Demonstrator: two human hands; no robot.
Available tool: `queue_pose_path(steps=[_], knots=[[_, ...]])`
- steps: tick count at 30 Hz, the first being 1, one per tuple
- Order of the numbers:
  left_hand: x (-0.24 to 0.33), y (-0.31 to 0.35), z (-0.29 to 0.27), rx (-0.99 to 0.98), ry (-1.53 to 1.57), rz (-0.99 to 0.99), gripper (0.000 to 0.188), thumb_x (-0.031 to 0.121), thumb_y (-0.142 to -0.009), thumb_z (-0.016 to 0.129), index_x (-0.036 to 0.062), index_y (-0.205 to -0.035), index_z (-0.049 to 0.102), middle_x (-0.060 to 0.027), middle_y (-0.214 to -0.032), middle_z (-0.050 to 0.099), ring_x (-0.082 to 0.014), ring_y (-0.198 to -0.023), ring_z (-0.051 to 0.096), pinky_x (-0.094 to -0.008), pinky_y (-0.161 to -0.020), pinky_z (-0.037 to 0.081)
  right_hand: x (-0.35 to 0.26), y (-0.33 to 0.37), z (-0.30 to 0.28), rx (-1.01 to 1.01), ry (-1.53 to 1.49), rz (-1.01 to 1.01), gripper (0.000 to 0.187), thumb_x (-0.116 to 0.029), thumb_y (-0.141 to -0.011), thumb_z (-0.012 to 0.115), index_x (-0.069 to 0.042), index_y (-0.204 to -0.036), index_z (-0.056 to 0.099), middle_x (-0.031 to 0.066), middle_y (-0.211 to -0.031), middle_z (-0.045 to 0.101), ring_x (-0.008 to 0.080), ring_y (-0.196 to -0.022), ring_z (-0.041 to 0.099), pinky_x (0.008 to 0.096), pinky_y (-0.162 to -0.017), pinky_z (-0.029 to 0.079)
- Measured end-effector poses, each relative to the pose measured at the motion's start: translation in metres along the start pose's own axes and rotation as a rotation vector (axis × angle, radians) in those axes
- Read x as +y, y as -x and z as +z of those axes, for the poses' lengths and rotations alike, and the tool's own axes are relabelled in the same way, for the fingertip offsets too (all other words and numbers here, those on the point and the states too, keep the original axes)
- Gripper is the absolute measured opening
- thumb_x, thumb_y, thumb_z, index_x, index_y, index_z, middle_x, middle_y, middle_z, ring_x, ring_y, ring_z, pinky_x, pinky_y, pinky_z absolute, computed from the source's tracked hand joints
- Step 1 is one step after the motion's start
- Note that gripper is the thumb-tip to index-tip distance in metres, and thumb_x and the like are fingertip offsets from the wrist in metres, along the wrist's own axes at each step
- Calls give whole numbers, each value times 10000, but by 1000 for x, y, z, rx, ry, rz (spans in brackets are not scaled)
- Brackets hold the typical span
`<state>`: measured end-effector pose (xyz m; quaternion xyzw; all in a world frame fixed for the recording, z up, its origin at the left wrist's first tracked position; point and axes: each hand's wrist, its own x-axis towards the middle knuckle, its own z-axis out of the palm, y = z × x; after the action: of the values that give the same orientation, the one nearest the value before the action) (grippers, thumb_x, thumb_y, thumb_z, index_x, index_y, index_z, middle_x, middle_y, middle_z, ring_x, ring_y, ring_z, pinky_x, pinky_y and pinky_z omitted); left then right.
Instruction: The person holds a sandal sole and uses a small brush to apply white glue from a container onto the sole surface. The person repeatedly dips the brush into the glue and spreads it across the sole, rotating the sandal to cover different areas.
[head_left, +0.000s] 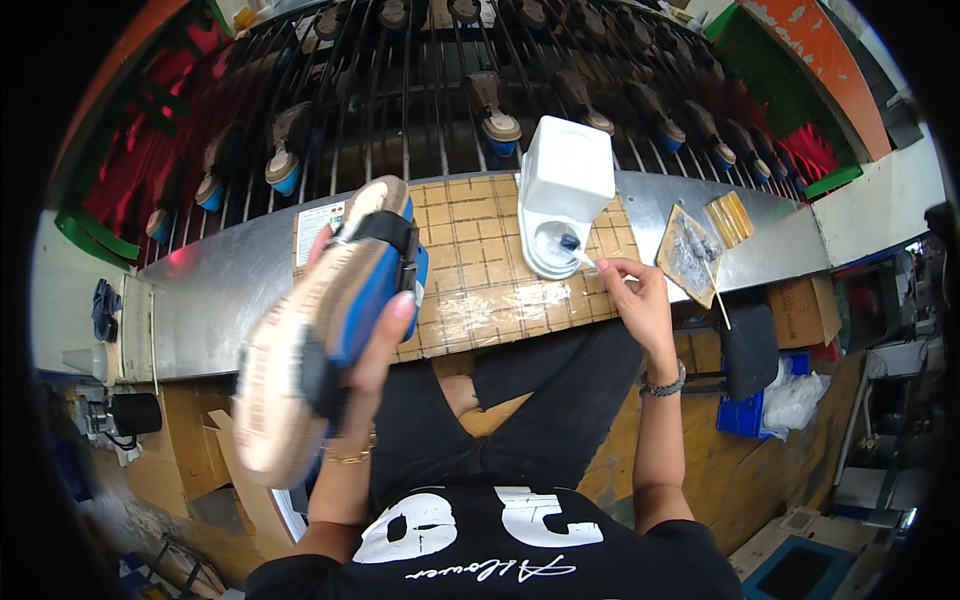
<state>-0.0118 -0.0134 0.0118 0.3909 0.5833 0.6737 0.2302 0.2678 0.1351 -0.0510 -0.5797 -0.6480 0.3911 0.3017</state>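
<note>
A white plastic glue dispenser (563,190) stands at the far edge of a gridded tan cutting mat (480,270). The right hand (635,300) pinches a thin brush (580,255) dipped into the dispenser's round dish. Left of the dispenser, the left hand (375,330) grips a blue shoe with a beige sole (320,330), raised sole-up above the mat's near-left corner.

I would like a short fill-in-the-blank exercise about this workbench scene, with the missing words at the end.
1. The left hand holds a ____ sole-up.
2. The right hand dips a small brush into the ____ dispenser.
3. The dispenser stands on a ____ mat.

Missing words: shoe; white; checked
</note>
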Motion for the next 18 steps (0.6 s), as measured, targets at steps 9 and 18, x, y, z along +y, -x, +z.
queue_pose_path(steps=[9,18], knots=[[-79,39,19,-89,-303,361,885,212,-848,796,-41,-1541,306,-179,-1100,723,-188,-893,720,-289,-806,588,-48,5,-13,271,143,-710,214,-83,-782,816,-109,-994,809,35,-857,652,150,-794,577,274,-692,433],[-57,32,41,10,-448,640,640,87,-803,783,-130,-1350,531,-337,-1329,569,-369,-1187,638,-382,-948,573,-98,66,7,115,-15,-743,238,-67,-708,838,-130,-937,819,30,-859,645,148,-806,578,279,-740,403]])
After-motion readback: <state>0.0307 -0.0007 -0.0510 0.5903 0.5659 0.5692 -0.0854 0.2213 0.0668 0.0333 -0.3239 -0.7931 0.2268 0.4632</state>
